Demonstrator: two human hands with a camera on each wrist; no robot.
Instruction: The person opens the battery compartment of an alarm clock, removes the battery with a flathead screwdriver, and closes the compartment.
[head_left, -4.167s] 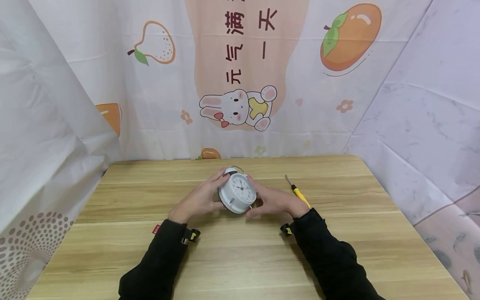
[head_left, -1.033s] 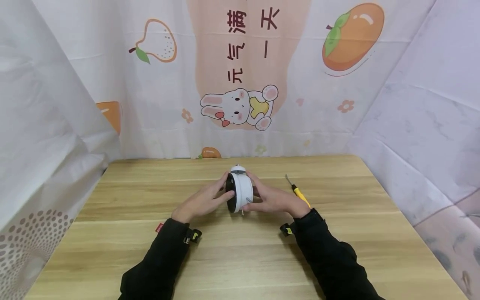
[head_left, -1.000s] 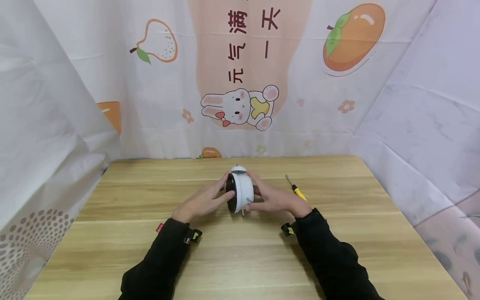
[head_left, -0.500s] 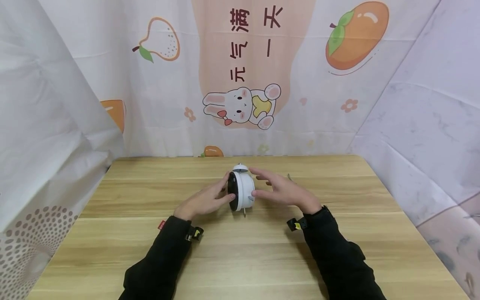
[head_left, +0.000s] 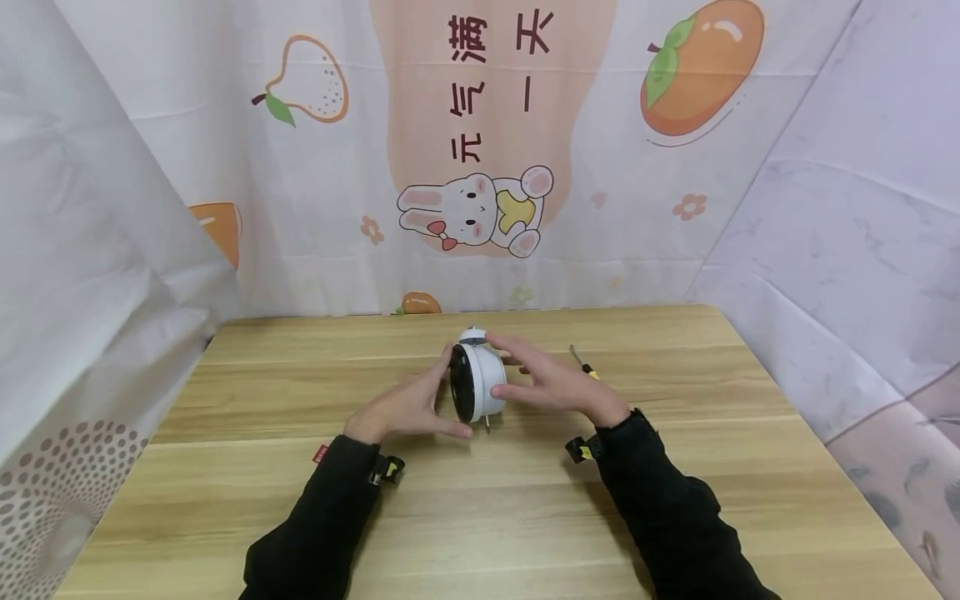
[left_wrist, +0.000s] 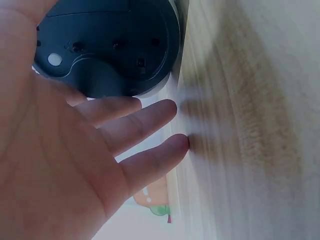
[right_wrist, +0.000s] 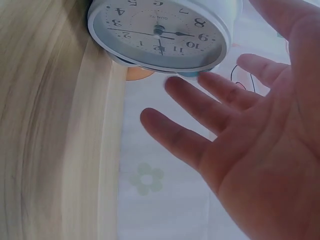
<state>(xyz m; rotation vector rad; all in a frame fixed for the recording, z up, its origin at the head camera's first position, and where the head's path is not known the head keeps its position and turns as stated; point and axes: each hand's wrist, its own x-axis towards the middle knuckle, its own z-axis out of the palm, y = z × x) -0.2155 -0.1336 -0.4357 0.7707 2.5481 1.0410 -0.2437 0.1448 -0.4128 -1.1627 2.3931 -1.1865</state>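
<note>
**White alarm clock stands between two loose, ungripping hands**

In the middle of a wood-patterned table [head_left: 480,517], a white alarm clock [head_left: 487,367] appears to stand upright, its bell [head_left: 472,335] on top; its black back [head_left: 462,383] faces the person's left, its dial [right_wrist: 145,20] the right. The left hand [head_left: 412,406] is spread wide behind the black back, its thumb just in front of the base; the right hand [head_left: 551,379] is loosely extended, its thumb at the white case and forefinger beside the bell; neither has hold of anything, though whether fingertips brush the clock is hard to tell.

The likeliest mishap is tipping; a thin leg [head_left: 487,422] shows beneath the case, and a nudge from one side, with no grip on the other, could topple the clock onto its dial or back. The left thumb, so near that leg, might catch it; a screwdriver [head_left: 583,362], partly hidden behind the right wrist, could be knocked rolling if that arm swung outward.
</note>
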